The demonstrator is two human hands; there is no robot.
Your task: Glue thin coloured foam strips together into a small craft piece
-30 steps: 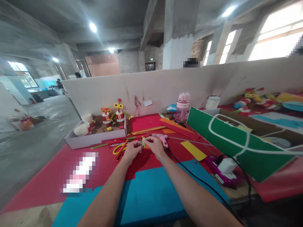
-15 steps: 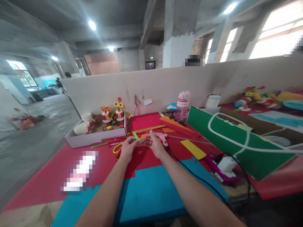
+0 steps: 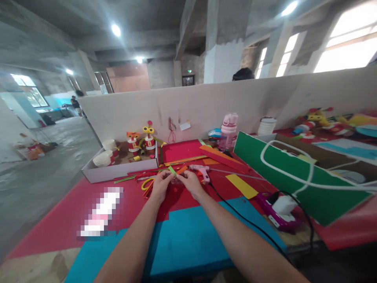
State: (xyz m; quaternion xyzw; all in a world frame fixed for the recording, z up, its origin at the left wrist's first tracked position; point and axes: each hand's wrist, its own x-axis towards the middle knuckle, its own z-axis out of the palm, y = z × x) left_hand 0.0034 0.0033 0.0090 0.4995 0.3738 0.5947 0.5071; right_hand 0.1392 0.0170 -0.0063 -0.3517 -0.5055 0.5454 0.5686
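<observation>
Pinching a green strip point(image 3: 172, 170) above the red tabletop point(image 3: 67, 210), the left hand point(image 3: 160, 185) sits just beside the right hand point(image 3: 191, 184), whose grip cannot be told, the piece seemingly unfinished while two assembled figures point(image 3: 149, 142) stand in the box point(image 3: 120, 173).

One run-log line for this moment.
Left hand: pinching green strip | Right hand: at strip's near end, grip unclear | Nearby: pink glue gun
</observation>
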